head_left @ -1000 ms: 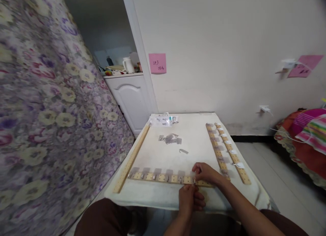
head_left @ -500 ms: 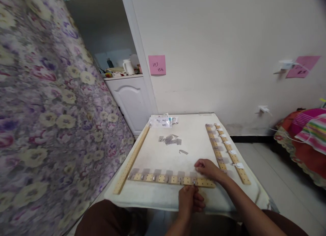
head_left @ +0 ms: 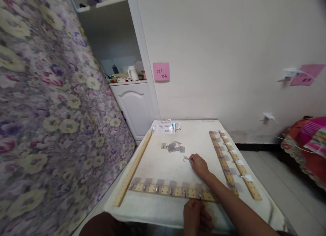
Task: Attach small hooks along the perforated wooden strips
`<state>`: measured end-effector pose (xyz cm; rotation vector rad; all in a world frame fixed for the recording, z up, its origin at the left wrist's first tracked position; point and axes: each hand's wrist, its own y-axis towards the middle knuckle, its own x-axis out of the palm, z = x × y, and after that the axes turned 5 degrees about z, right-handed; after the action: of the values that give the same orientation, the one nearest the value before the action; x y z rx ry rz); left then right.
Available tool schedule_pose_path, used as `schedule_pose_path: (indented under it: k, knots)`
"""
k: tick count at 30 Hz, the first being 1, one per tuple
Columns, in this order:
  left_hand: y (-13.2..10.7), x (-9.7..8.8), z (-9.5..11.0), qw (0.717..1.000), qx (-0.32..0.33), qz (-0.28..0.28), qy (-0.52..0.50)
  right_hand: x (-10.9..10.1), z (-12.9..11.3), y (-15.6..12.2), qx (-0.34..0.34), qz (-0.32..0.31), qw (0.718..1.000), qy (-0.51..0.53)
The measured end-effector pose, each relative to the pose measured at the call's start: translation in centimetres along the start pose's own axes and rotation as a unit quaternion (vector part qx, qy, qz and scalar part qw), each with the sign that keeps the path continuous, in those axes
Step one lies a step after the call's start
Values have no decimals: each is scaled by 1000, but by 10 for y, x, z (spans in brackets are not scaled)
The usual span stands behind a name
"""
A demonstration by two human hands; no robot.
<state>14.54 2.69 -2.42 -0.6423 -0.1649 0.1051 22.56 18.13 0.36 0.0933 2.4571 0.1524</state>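
Note:
On the cloth-covered table, my right hand (head_left: 199, 165) is closed in a pinch at one end of a small metal hook (head_left: 185, 158). The hook's curved end shows left of the fingertips. My left hand (head_left: 196, 214) is curled at the near edge of the front wooden strip (head_left: 165, 189), with thumb and forefinger close to the last metal clasp (head_left: 200, 196). What those fingers hold, if anything, is hidden. Several clasps with clear tags sit along this strip. Beyond, a small pile of clear tags with metal pieces (head_left: 175, 147) lies loose.
A bare wooden strip (head_left: 133, 168) runs along the left side. Two strips stand on the right: one with clear tags (head_left: 222, 157), one with white tags (head_left: 240, 163). Clear packets (head_left: 163, 128) lie at the back left. A floral curtain (head_left: 63, 120) hangs on the left.
My right hand has moved forward and left from above the front strip to the loose hook and pinches it. My left hand stays by the strip. The whole view has shifted slightly.

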Motion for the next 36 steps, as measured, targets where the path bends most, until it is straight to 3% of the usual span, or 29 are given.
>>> schedule_pose_path:
  k: [6,12,16,20,25,31,36]
  knots:
    - [0,0,-1,1000,29,-6,8,-19,5,-7,51,-77,992,88]
    - [-7,-4,4,999,25,-20,22,-57,8,-54,77,-125,960,238]
    - [-17,-5,2,998,42,-52,-11,-75,9,-77,72,-120,943,302]
    - [-30,-3,6,993,56,-100,-16,-84,13,-85,64,-116,945,300]
    - [-37,6,11,992,64,-105,-15,-98,18,-91,101,-168,934,299]
    - [-35,23,-10,988,12,-150,20,-118,32,-92,41,-163,966,196]
    - [-29,31,-17,991,-2,-132,0,-126,31,-89,-30,-195,975,101]
